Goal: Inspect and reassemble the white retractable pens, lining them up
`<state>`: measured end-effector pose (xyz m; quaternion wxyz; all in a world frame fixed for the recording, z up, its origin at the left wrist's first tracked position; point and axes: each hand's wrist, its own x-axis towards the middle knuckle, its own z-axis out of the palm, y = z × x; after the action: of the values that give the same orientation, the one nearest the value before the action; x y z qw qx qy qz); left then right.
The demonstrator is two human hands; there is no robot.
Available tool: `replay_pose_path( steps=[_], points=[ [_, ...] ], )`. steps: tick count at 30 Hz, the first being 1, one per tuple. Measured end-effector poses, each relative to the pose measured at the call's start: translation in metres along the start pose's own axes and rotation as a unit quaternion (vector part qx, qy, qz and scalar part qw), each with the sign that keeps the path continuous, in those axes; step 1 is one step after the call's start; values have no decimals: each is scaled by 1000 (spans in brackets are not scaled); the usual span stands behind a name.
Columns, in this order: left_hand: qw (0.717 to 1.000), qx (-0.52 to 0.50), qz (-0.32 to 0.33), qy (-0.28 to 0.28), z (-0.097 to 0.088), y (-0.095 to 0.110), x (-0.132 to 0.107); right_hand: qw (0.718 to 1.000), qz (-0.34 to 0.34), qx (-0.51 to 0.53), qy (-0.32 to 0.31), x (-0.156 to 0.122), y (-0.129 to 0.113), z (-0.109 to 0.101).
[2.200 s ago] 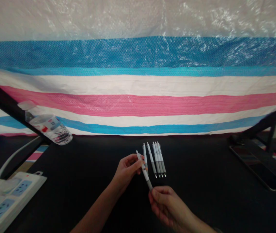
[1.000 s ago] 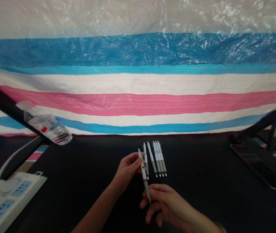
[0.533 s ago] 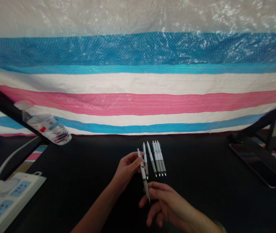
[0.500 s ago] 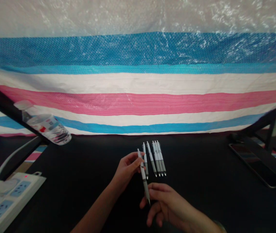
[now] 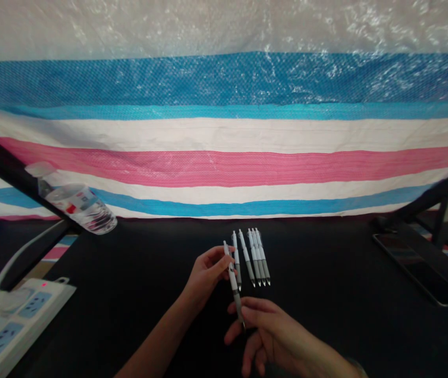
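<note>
A white pen with a grey grip (image 5: 233, 283) slants between my two hands, its point toward me. My left hand (image 5: 208, 270) pinches its upper part between thumb and fingers. Down at the grey grip, the thumb and forefinger of my right hand (image 5: 263, 325) close on the pen near its point, while the other fingers hang loosely spread. Just beyond lie several matching pens (image 5: 255, 257) side by side on the black table (image 5: 149, 262), points toward me. The leftmost one is partly behind my left fingers.
On the left are a white power strip (image 5: 23, 315) with a plug in it and a tilted clear plastic bottle (image 5: 86, 207). A dark phone (image 5: 416, 270) lies at the right beside a black metal support (image 5: 440, 205). Striped plastic sheeting (image 5: 224, 131) hangs behind the table.
My right thumb and forefinger have closed onto the pen's grip, and the other right fingers have shifted slightly. My left hand keeps its hold nearly unmoved.
</note>
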<state>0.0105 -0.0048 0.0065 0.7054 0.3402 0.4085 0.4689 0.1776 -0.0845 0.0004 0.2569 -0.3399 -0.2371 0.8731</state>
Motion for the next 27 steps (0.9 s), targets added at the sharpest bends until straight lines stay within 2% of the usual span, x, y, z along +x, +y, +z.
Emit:
replay_pose_path(
  steps=[5,18,27],
  points=[
    [1000,-11,1,12,-1,-3,2,1000,12,-26,5,2,4,-4],
    [985,-105,64,120,-18,9,13,994,61,-77,37,0,4,1],
    [987,-105,47,112,-16,11,12,993,64,-88,46,-1,2,4]
  ],
)
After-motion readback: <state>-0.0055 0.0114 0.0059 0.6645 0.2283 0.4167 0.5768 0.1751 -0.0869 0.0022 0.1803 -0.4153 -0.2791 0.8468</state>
